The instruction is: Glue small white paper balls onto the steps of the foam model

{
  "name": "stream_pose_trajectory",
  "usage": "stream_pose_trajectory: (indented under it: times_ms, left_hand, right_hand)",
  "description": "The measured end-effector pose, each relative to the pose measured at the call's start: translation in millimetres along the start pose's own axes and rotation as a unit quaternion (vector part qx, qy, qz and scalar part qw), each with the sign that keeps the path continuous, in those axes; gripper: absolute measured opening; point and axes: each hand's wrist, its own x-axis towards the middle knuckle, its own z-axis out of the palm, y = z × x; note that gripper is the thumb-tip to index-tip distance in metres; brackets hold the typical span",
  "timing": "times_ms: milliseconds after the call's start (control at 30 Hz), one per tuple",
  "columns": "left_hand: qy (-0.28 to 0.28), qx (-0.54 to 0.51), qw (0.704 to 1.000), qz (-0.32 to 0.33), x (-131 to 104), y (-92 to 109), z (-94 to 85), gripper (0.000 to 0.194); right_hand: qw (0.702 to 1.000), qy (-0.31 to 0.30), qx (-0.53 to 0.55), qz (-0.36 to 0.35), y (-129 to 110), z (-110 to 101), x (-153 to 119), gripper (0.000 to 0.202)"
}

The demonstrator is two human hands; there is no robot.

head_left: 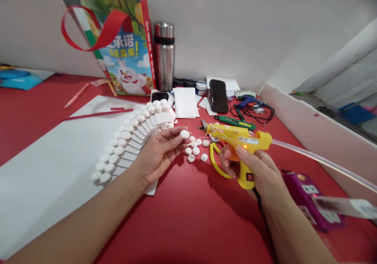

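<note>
the two hands are apart, each closed on something. the left hand [161, 152] pinches a white round piece [184, 134] between thumb and fingertips; the right hand [259, 164] is wrapped around the grip of a yellow glue gun [231, 132], its nozzle end turned toward that piece. a clear glue stick [318, 159] runs out of the gun's back, past the right hand.

between the hands, loose white pieces [195, 151] lie on the red table [182, 221]. a yellow-handled tool [215, 162] sits just left of the right hand, partly hidden by it and the gun. left of and beyond the left hand, a curved row of white strips [132, 148], edged with paired white rounds [118, 151], lies on a white board [50, 177]; the left hand and forearm cover some of it.

just beyond the gun lies a green cutter [235, 122], with a dark phone [218, 95] farther off and a black cable [263, 113] in loops to its right. white cards [186, 102], a steel bottle [165, 64] and a printed bag [132, 60] are beyond the left hand. right of the right forearm is a purple power strip [303, 189].
</note>
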Motion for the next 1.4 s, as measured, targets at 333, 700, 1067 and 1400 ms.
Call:
stream_pose_trajectory:
  times_ms: [333, 700, 1067, 1400]
  left_hand:
    - [0.009, -0.039, 0.999, -0.035, -5.1, -6.6, 6.4, 0.016]
    - [-0.027, -0.072, 0.985, -0.155, -25.5, -36.1, 19.9, 0.018]
    - [-0.026, -0.073, 0.995, -0.065, -8.7, -13.4, 7.1, 0.012]
    - [-0.026, -0.055, 0.996, -0.061, -6.2, -14.0, 4.9, 0.014]
  right_hand:
    - [0.998, 0.004, -0.058, 0.031, -2.5, 4.7, -5.5, 0.032]
    - [0.999, 0.033, -0.029, -0.008, -8.0, -11.4, -3.3, 0.029]
    - [0.996, 0.064, -0.058, 0.02, -7.6, 11.5, -21.2, 0.035]
    - [0.999, 0.03, -0.03, 0.006, 7.0, -0.4, -18.2, 0.035]
